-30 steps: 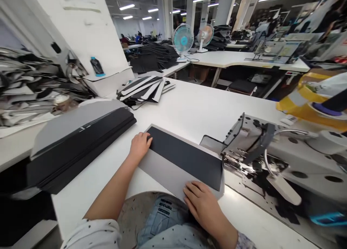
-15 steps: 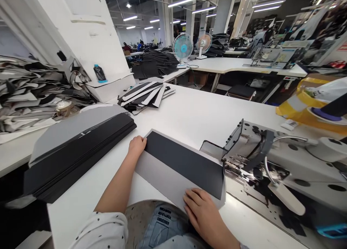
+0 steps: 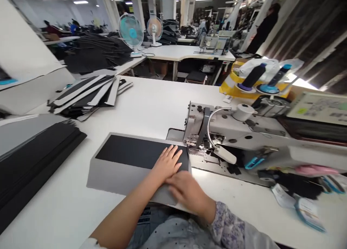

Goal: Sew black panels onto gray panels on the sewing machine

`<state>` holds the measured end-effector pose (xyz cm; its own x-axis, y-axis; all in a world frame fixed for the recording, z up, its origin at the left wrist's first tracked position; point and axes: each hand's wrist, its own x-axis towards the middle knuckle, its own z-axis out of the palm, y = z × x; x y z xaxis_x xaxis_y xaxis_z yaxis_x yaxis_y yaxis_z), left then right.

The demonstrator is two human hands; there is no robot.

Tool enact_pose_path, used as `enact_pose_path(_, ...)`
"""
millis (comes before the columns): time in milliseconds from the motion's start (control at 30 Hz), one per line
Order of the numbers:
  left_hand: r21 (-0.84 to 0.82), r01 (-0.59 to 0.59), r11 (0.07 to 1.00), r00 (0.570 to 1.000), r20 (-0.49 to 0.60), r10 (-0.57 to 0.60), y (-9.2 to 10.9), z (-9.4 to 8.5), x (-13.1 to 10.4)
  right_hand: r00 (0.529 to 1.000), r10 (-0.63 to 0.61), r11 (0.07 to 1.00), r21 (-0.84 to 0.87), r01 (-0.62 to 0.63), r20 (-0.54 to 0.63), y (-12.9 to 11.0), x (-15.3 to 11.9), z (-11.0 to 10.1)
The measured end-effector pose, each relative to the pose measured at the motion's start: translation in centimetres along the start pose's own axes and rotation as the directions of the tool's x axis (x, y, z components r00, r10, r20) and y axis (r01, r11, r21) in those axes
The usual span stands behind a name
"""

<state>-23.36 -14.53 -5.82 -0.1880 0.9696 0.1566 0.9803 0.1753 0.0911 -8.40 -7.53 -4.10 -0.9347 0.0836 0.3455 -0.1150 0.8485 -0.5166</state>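
A grey fabric panel (image 3: 115, 176) with a black strip (image 3: 124, 150) along its upper part lies flat on the white table, its right end beside the sewing machine (image 3: 193, 133). My left hand (image 3: 168, 164) rests on the black strip near that end, palm down and fingers stretched out. Just below it, close to the left wrist, is my right hand (image 3: 187, 189) over the lower right corner of the panel. Its fingers are bent and smeared by motion, and whether they hold anything is unclear.
A stack of black and grey panels (image 3: 40, 151) lies on the left. Behind it sits a pile of cut strips (image 3: 89, 93). Blue thread snips (image 3: 255, 163) lie by the machine, with thread cones (image 3: 253, 77) behind. Two fans (image 3: 132, 32) stand farther back.
My left hand has moved from the panel's far left corner to its right end. My right hand has lifted slightly and curled. The view has turned right.
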Motion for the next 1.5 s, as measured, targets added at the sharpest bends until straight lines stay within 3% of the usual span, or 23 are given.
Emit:
enact_pose_path(100, -0.023, -0.005, 1.000, 1.000, -0.010, 0.005, -0.1, -0.4, 0.3, 0.931, 0.267, 0.930, -0.187, -0.316, -0.247, 4.7, 0.2, -1.7)
enact_pose_path(200, -0.033, -0.004, 0.999, 1.000, -0.023, 0.003, -0.6, -0.5, 0.2, 0.924, 0.277, 0.884, -0.307, -0.352, -0.262, 7.8, 0.6, -2.2)
enact_pose_path(267, -0.037, -0.006, 0.999, 1.000, -0.023, 0.006, -0.7, -0.5, 0.4, 0.935, 0.243, 0.916, -0.257, -0.309, -0.260, 8.6, 0.6, -1.9)
enact_pose_path(433, -0.054, -0.008, 0.999, 1.000, -0.004, 0.007, -0.9, -0.5, 1.3, 0.897, 0.236, 0.951, -0.100, -0.292, -0.375, 8.8, -0.3, -1.5)
enact_pose_path(1100, -0.064, -0.014, 0.998, 1.000, -0.004, 0.014, -1.3, -0.3, 1.8, 0.884, 0.322, 0.852, -0.303, -0.427, -0.340, 7.8, 0.6, -1.1)
enact_pose_path(1500, -0.095, -0.014, 0.995, 1.000, -0.014, 0.013, -1.6, -0.3, 2.1, 0.950, 0.211, 0.875, -0.389, -0.288, -0.231, 8.4, 0.7, -1.6)
